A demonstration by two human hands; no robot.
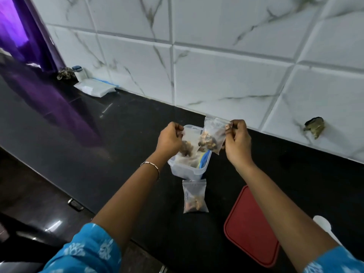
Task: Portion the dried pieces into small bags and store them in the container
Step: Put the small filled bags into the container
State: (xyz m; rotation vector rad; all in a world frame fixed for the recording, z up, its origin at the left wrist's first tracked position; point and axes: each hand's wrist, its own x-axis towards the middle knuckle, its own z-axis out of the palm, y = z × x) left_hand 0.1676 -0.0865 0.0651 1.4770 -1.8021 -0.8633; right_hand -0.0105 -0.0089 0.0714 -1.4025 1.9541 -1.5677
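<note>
My left hand (171, 139) grips a small clear bag of dark dried pieces (187, 147) by its top, over a clear plastic container (184, 171) on the black counter. My right hand (237, 140) pinches the top corner of a second small bag of dried pieces (211, 139), held up above the container's far right side. A third filled bag (194, 196) lies flat on the counter just in front of the container. Something blue shows inside the container at its right wall.
A red lid (250, 229) lies on the counter at the right, under my right forearm, with a white object (323, 223) beside it. At the back left stand a white jar (79, 72) and a white packet (95, 87). A tiled wall runs behind.
</note>
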